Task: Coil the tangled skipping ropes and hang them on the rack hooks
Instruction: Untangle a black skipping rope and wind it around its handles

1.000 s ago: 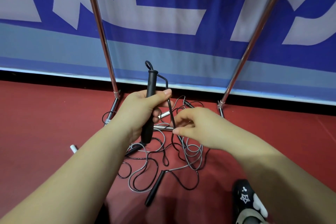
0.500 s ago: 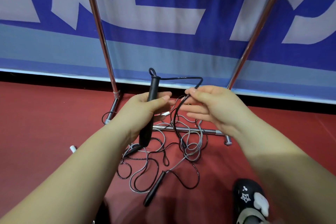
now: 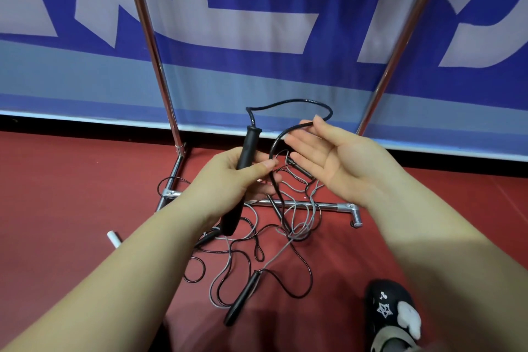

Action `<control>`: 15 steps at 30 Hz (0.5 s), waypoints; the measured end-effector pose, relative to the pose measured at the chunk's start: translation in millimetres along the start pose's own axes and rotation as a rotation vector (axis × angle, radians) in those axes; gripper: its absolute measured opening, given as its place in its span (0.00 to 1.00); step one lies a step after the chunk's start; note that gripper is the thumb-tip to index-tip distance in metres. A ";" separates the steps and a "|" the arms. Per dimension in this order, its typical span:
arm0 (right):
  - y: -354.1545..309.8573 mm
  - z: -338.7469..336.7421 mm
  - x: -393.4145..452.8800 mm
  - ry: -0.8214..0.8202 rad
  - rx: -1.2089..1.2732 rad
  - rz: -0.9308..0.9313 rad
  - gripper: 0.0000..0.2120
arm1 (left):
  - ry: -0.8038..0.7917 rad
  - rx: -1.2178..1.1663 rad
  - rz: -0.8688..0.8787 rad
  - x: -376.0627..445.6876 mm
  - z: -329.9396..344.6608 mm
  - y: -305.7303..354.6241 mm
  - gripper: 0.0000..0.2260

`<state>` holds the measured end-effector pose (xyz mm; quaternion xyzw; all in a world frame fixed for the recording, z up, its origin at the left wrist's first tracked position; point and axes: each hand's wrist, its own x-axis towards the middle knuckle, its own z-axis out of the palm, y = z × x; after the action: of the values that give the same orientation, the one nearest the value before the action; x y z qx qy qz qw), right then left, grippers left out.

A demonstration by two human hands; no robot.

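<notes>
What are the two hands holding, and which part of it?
The left hand grips a black skipping-rope handle around its middle. The right hand is open, with the thin black rope cord looped over its fingers, not gripped.

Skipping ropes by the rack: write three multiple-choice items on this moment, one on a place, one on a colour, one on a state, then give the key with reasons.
1. Where does the loose black handle lie?
A. On the red floor, below the hands
B. On a rack hook
C. In the right hand

2. What colour is the handle in the left hand?
A. White
B. Black
C. Blue

3. How is the right hand?
A. Closed in a fist
B. Flat on the floor
C. Open, the black cord looped over its fingertips

Key: 1 A, it rests on the floor among the tangled cords. 2 B, the gripped handle is plainly black. 3 C, the palm is spread and the cord arches from the held handle to the fingers.
</notes>
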<state>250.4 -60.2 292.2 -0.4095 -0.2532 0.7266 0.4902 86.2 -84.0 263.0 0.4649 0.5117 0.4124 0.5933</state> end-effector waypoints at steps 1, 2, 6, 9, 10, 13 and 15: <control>1.9 -2.0 1.4 -0.002 -0.102 -0.007 0.09 | 0.019 -0.029 0.003 1.0 -0.4 0.2 0.02; 4.2 -3.7 1.8 -0.002 -0.262 -0.018 0.11 | 0.038 -0.060 0.007 2.1 -1.3 0.1 0.02; 19.5 -9.9 -1.5 -0.123 -1.184 -0.132 0.12 | 0.107 -0.171 0.004 5.2 -4.3 1.7 0.03; 29.8 -12.7 -3.0 -0.265 -1.505 -0.160 0.05 | 0.142 -0.215 -0.003 6.5 -5.9 4.0 0.03; 31.5 -13.5 -2.5 -0.260 -1.510 -0.172 0.05 | 0.149 -0.223 -0.006 6.6 -6.4 4.4 0.03; 31.8 -14.8 2.5 -0.194 -1.500 -0.251 0.03 | 0.160 -0.273 -0.023 6.7 -7.0 6.0 0.04; 29.3 -13.9 4.1 -0.161 -1.520 -0.327 0.08 | 0.163 -0.306 -0.028 7.1 -7.9 7.6 0.05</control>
<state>246.6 -68.3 260.7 -0.5364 -0.7733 0.3000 0.1560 79.2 -74.3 268.5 0.3269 0.4956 0.5135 0.6196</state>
